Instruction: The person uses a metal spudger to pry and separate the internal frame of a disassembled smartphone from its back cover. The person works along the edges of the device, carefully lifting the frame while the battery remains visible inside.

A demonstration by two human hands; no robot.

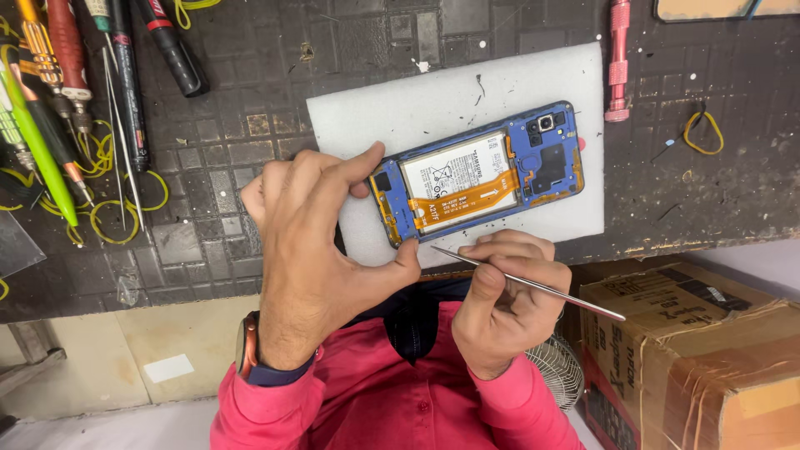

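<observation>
The right hand [508, 292] closes its grip pen-style around a thin, rigid steel spudger [533, 285], tip just beside the near edge of the opened blue smartphone with exposed white battery and orange flex cable [483, 175]. The left hand [321, 225] pinches the phone's left end between thumb and forefinger. The phone lies on a white foam pad [433, 92] on the dark tiled surface [250, 83]. Judged light, stiff and fragile; hold by the frame edges only. Screwdrivers [125, 75] lie farther left.

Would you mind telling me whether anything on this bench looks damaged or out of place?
The phone lies open, back cover off, battery and orange flex cable exposed, held by the left hand. The white foam pad beneath carries dark specks, and yellow rubber bands lie scattered among the tools.
</observation>
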